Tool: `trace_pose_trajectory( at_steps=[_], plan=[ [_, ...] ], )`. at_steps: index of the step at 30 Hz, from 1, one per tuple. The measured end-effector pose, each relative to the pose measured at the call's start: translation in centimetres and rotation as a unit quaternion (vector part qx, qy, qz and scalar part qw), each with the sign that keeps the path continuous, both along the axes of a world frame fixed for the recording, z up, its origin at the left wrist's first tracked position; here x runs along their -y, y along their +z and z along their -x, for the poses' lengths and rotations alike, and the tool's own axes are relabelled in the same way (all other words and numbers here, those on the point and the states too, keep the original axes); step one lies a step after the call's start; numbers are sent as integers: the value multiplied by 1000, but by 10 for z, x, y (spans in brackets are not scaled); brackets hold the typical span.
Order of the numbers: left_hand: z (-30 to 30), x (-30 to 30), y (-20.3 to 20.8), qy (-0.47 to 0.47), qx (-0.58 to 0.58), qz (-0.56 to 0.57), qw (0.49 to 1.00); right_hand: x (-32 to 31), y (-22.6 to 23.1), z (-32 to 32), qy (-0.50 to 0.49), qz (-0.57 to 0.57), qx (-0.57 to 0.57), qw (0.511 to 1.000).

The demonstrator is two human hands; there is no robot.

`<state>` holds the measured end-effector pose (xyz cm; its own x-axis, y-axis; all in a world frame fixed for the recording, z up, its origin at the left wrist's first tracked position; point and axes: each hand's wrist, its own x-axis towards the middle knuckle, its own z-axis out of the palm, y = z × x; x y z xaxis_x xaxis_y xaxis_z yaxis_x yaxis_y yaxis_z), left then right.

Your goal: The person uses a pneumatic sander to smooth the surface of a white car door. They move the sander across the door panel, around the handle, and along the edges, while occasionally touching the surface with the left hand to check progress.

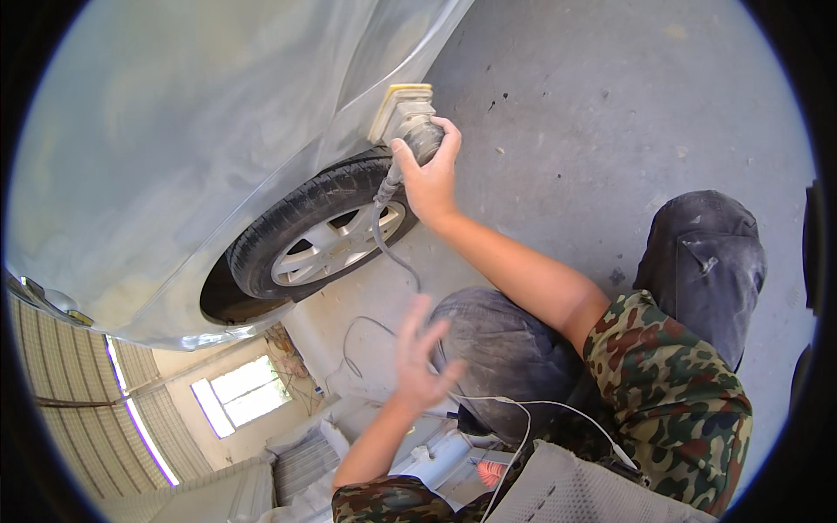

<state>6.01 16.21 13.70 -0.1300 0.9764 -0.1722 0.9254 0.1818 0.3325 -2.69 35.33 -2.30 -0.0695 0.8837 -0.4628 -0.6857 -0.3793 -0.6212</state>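
My right hand is wrapped round the dusty body of a sander. The sander's rectangular pad, with a yellowish edge, lies against the grey car body panel, just above the wheel. A dark cable or hose hangs from the tool past the tyre. Lower down, my left hand is in the air with fingers spread, slightly blurred and holding nothing. It is beside my left knee, below the wheel.
Grey concrete floor spreads to the right of the car. A thin white cable crosses my lap, and a dark cord curls on the floor. A bright window and corrugated wall stand at lower left. My right knee is bent.
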Motion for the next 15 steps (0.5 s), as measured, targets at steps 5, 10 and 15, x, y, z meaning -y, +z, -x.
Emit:
trace_pose_trajectory(
  at_steps=[5,10,15],
  plan=[
    [-9,27,-25,45,24,-50,997,16,23,11,1,-106,60,993],
    [-1,47,-28,43,28,-83,995,24,26,19,-15,-81,93,992],
    [12,69,-27,58,35,-99,993,48,32,31,22,-74,78,994]
  ],
)
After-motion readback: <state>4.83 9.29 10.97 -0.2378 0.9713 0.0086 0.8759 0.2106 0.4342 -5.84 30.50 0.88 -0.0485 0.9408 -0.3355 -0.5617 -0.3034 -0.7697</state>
